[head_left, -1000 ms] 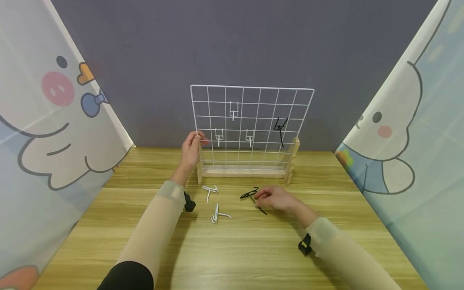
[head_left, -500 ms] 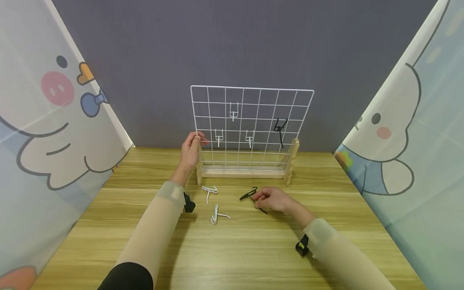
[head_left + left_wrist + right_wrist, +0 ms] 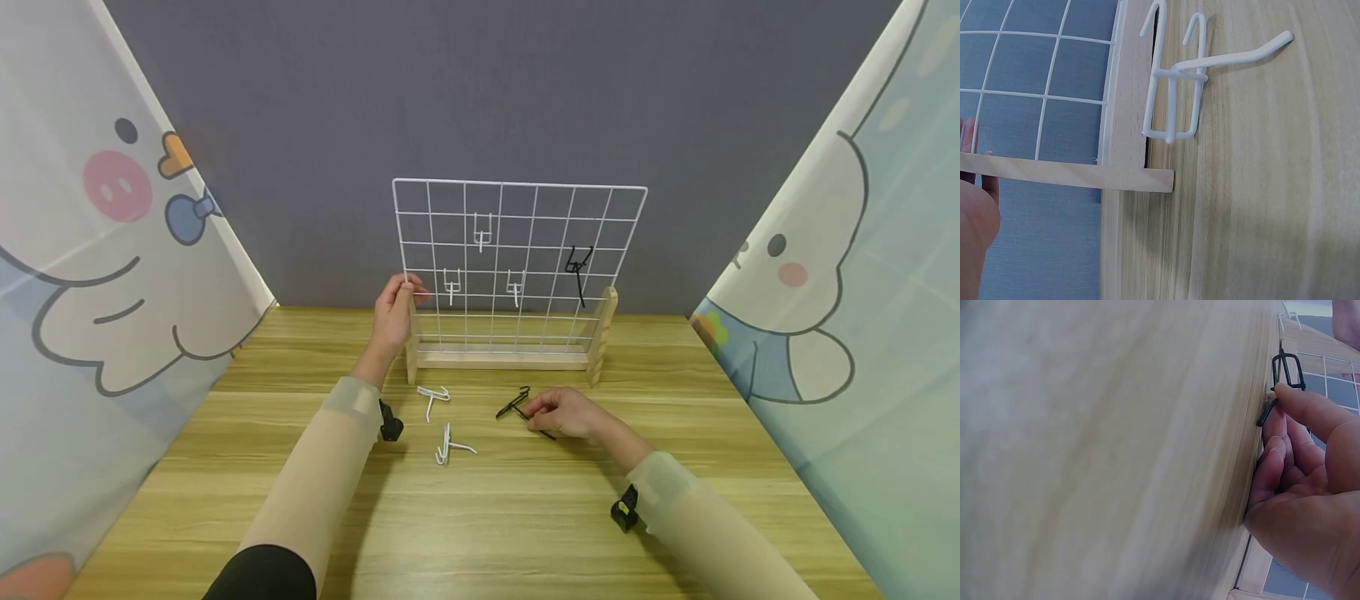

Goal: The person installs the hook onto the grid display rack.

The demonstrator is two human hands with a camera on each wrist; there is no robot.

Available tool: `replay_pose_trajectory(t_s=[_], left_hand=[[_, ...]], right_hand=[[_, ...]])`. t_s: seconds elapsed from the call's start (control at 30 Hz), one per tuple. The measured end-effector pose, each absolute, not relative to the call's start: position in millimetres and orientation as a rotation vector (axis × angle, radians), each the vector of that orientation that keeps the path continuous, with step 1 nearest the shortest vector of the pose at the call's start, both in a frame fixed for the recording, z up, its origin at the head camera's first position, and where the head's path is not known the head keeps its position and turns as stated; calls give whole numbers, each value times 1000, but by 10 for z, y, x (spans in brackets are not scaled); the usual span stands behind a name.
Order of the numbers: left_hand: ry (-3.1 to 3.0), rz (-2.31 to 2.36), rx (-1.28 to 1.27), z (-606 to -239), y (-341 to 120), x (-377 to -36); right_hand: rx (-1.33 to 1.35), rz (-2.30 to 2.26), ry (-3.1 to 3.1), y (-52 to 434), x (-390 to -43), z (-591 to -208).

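Observation:
My left hand (image 3: 392,315) grips the upper end of the left wooden post (image 3: 412,346) of a white wire grid rack (image 3: 517,182). In the left wrist view a white hook (image 3: 1174,94) lies beside the rack's foot. Thumb and fingers of my right hand (image 3: 566,412) pinch the straight prong of a black wire hook (image 3: 513,406), low over the table in front of the rack. The right wrist view shows the thumb on that black hook (image 3: 1276,367); the other fingers partly cover its prong.
Two loose white hooks, one nearer the rack (image 3: 433,393) and one nearer me (image 3: 447,446), lie left of my right hand. On the grid hang three white hooks (image 3: 482,237) and one black hook (image 3: 576,267). A grey panel (image 3: 517,92) stands behind; printed curtains flank the table.
The black hook has turned slightly in my right fingers, and that hand has shifted a little to the left. My left hand keeps its grip on the post.

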State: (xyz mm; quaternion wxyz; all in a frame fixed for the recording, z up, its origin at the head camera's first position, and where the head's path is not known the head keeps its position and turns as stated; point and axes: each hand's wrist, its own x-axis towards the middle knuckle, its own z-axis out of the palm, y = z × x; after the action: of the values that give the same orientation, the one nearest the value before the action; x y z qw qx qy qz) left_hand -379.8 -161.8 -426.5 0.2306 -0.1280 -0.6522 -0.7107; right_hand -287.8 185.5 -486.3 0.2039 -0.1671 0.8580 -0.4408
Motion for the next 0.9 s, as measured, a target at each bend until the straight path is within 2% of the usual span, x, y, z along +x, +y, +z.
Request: replay_pose_trajectory(t_s=[0.5, 0.9], left_hand=[[-1812, -1970, -331, -4253, -1621, -3778], [-1831, -1953, -361, -4263, -1634, -3781]], right_hand=[[-454, -1291, 2360, 1835, -2861, -4856], [-338, -1332, 2360, 1849, -2867, -4834]])
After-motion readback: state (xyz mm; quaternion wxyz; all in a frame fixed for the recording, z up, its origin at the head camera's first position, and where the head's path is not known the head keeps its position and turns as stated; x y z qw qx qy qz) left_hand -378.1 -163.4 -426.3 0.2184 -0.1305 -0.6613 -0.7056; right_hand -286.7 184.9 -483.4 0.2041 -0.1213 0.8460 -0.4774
